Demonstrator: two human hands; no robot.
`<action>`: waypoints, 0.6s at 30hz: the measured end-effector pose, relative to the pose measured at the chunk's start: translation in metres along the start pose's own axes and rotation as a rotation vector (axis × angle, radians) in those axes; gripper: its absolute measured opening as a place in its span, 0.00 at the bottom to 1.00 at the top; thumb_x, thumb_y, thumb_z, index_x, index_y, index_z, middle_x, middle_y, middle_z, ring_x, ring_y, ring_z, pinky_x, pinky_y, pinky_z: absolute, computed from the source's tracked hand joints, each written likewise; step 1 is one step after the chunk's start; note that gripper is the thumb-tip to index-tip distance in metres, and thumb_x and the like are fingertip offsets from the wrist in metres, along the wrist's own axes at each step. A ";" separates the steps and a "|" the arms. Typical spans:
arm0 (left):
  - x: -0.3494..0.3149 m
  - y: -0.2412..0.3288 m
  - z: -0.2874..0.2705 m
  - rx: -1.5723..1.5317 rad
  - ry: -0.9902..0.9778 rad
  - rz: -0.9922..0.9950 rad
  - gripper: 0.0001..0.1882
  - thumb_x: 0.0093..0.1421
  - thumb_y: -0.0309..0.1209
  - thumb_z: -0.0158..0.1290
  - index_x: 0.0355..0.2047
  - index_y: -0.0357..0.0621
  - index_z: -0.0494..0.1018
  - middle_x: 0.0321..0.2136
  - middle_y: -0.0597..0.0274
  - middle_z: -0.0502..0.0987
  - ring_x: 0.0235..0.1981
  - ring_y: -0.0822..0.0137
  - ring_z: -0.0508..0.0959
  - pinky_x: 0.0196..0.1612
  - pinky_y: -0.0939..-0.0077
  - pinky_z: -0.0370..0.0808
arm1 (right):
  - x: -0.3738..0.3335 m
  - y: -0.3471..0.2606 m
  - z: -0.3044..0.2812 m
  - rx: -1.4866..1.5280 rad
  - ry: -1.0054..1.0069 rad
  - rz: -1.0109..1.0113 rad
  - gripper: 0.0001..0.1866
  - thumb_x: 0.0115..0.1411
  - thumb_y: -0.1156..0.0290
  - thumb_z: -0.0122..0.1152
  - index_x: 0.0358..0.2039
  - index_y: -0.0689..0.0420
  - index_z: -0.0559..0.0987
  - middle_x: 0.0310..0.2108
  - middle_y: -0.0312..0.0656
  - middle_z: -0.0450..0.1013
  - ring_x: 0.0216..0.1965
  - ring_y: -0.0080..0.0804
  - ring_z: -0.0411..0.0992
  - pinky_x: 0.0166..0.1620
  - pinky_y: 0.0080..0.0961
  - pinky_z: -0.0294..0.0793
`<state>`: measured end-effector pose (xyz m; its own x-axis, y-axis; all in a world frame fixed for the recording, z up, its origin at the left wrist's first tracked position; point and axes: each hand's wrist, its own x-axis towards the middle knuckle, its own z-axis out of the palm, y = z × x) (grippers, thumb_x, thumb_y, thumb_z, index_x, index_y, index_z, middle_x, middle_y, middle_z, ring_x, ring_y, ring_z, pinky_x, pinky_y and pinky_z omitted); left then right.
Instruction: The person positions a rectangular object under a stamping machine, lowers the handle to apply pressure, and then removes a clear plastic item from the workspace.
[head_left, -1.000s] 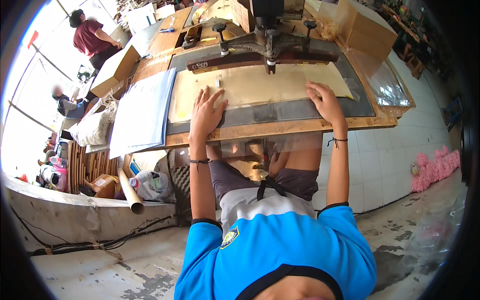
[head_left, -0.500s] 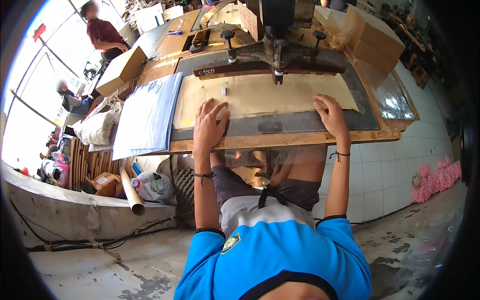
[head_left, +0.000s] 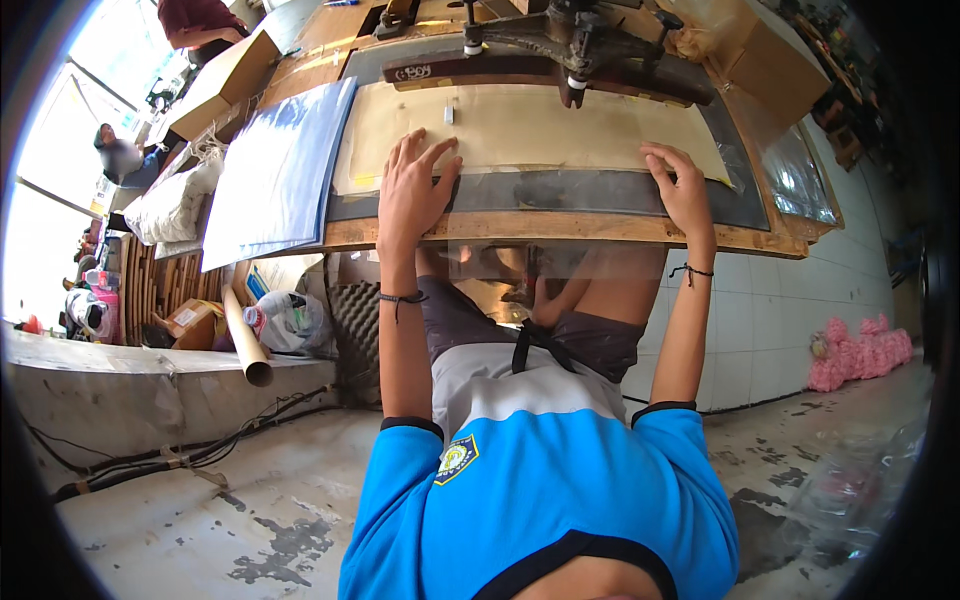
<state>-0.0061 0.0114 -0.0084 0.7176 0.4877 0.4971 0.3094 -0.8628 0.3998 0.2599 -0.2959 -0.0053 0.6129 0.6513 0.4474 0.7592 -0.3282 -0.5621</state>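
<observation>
A clear plastic sheet [head_left: 560, 262] lies over the tan board [head_left: 540, 125] on the table and hangs past its front edge. My left hand [head_left: 416, 190] is open, its fingers laid on the sheet and board at the left, thumb apart. Near the sheet's right part, my right hand [head_left: 682, 188] is open too, with fingers slightly bent and tips touching the surface. A small whitish block [head_left: 449, 114] sits on the board just beyond my left fingertips. Past the board stands a dark metal press arm with a long brown bar [head_left: 540, 78] across it.
A stack of bluish clear sheets [head_left: 275, 170] lies left of the board. Cardboard boxes stand at the far left [head_left: 222, 85] and far right [head_left: 768, 65]. More clear plastic [head_left: 800, 185] lies at the table's right corner. A person [head_left: 200, 25] stands at far left; another sits lower.
The view has tilted down, so table and press sit higher in the picture. Both hands stay on the sheet at nearly the same spots.
</observation>
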 end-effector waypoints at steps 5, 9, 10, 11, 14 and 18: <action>-0.001 -0.002 -0.002 -0.009 -0.010 -0.011 0.19 0.68 0.42 0.57 0.56 0.54 0.82 0.62 0.43 0.74 0.66 0.44 0.70 0.70 0.54 0.64 | 0.001 -0.015 0.003 0.053 0.070 -0.060 0.16 0.73 0.62 0.60 0.54 0.56 0.84 0.58 0.45 0.80 0.62 0.43 0.75 0.64 0.34 0.72; -0.001 -0.003 0.001 -0.009 -0.003 -0.004 0.19 0.67 0.41 0.57 0.56 0.56 0.82 0.64 0.44 0.73 0.67 0.44 0.69 0.71 0.54 0.65 | 0.003 -0.013 -0.001 0.037 -0.005 -0.051 0.16 0.73 0.62 0.60 0.54 0.56 0.84 0.59 0.45 0.79 0.62 0.44 0.76 0.63 0.35 0.73; -0.001 -0.003 0.002 -0.013 0.002 -0.005 0.18 0.67 0.41 0.57 0.56 0.56 0.82 0.64 0.44 0.73 0.67 0.44 0.69 0.71 0.54 0.65 | 0.003 -0.013 -0.001 0.028 -0.005 -0.040 0.16 0.73 0.62 0.60 0.54 0.56 0.84 0.59 0.45 0.79 0.62 0.44 0.76 0.63 0.35 0.73; -0.001 -0.003 0.002 -0.019 0.006 -0.004 0.18 0.67 0.40 0.57 0.56 0.56 0.83 0.63 0.44 0.73 0.67 0.44 0.69 0.71 0.54 0.65 | 0.003 -0.012 0.000 0.018 -0.004 -0.029 0.16 0.73 0.61 0.60 0.54 0.56 0.84 0.59 0.45 0.79 0.62 0.44 0.76 0.64 0.35 0.73; -0.001 -0.002 0.001 -0.016 0.005 -0.017 0.18 0.67 0.40 0.57 0.56 0.56 0.83 0.63 0.44 0.73 0.66 0.44 0.69 0.70 0.54 0.65 | 0.002 -0.010 0.001 0.006 0.009 -0.008 0.16 0.73 0.61 0.60 0.53 0.56 0.84 0.59 0.45 0.79 0.61 0.44 0.76 0.63 0.35 0.73; 0.000 0.000 -0.001 -0.006 0.004 -0.028 0.19 0.66 0.40 0.58 0.56 0.56 0.83 0.63 0.44 0.74 0.66 0.44 0.70 0.70 0.54 0.65 | 0.005 -0.008 0.001 -0.009 0.018 0.008 0.17 0.73 0.60 0.60 0.52 0.57 0.84 0.57 0.46 0.80 0.60 0.44 0.77 0.63 0.36 0.73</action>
<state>-0.0071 0.0116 -0.0077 0.7064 0.5121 0.4886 0.3257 -0.8481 0.4180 0.2561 -0.2892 0.0004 0.6224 0.6366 0.4554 0.7564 -0.3397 -0.5590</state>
